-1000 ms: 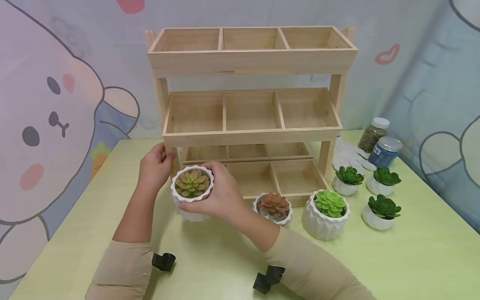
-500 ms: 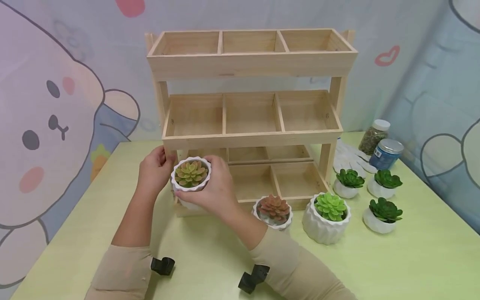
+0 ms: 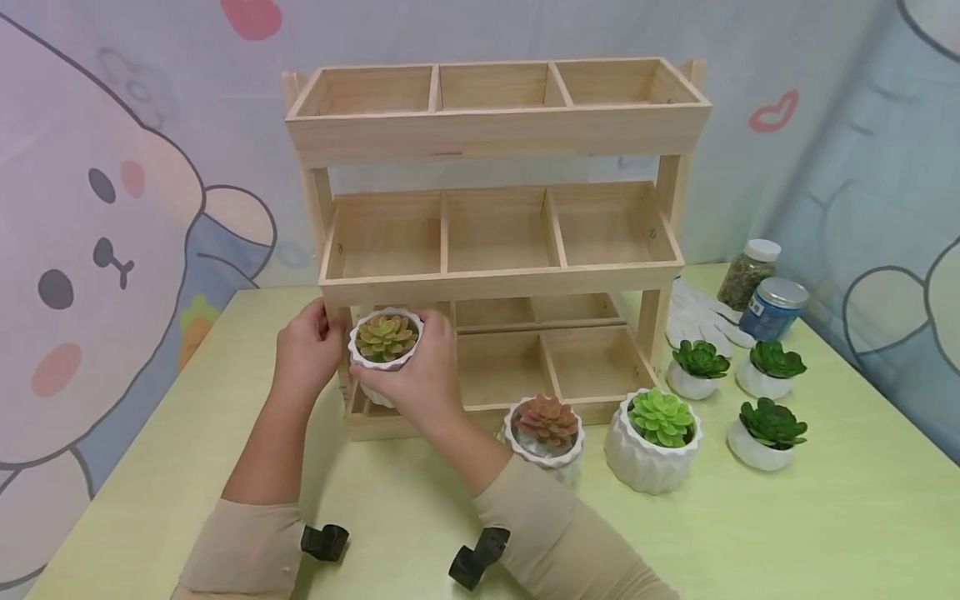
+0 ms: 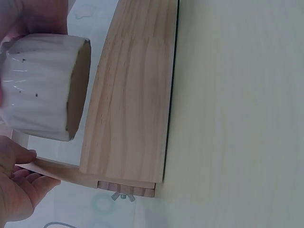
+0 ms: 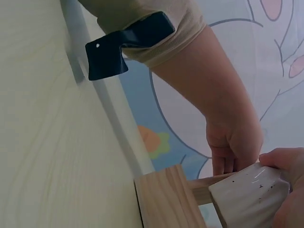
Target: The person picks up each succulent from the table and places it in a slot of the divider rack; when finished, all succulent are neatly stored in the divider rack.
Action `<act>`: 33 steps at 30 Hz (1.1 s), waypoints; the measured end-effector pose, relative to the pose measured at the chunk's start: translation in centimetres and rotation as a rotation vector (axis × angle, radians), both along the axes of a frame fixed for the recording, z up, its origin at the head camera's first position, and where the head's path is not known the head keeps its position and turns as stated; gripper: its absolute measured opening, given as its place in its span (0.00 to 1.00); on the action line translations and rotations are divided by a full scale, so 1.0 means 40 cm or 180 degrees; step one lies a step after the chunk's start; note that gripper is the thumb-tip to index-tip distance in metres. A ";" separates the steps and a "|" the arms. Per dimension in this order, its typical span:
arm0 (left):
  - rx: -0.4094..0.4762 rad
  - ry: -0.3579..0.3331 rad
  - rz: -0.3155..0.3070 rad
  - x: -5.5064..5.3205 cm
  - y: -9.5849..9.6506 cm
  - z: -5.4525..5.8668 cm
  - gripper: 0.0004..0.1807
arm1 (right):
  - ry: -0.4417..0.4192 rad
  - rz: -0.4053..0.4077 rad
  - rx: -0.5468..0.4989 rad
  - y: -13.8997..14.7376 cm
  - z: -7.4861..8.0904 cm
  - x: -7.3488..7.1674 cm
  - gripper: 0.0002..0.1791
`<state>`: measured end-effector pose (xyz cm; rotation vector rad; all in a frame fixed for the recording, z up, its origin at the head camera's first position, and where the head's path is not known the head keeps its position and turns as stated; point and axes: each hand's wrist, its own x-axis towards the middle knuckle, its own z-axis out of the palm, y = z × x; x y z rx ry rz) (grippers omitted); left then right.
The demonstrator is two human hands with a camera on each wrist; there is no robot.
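Observation:
My right hand [image 3: 426, 379] grips a white fluted pot with a yellow-green, red-tipped succulent [image 3: 386, 338], fingers on its far right side and thumb across the front. The pot is over the bottom tier's left compartment, below the middle tier. In the left wrist view the white pot [image 4: 42, 88] shows its unglazed base, raised above the tier's wooden front board [image 4: 128, 95]. My left hand [image 3: 306, 350] holds the left post of the three-tier wooden plant stand [image 3: 495, 133]. From the left wrist, the left hand's fingers and thumb [image 4: 19, 183] pinch that post [image 4: 61, 171].
In front of the stand are a pot with a reddish-brown succulent [image 3: 547, 425] and one with a bright green succulent [image 3: 660, 417]. Several small dark green potted plants [image 3: 772, 423] stand at the right. Behind them lie white gloves [image 3: 701, 321], a jar [image 3: 748, 271] and a blue tin [image 3: 774, 307].
My right hand has carried the potted succulent away from me, from before the stand to over the bottom left compartment. The left hand has kept its hold on the post.

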<state>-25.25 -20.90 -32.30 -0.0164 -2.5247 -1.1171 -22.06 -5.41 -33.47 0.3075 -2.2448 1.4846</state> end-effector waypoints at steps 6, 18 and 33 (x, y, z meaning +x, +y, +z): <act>-0.0042 0.0027 0.0032 0.004 0.004 0.004 0.18 | 0.0065 -0.0251 0.0051 -0.015 -0.030 -0.017 0.46; 0.0031 0.0050 0.0042 0.004 0.011 0.003 0.19 | -0.0416 -0.0514 -0.0169 -0.037 -0.074 -0.046 0.50; 0.0125 0.0042 0.0057 0.007 0.011 0.003 0.19 | -0.0523 -0.0446 0.0225 -0.042 -0.093 -0.060 0.49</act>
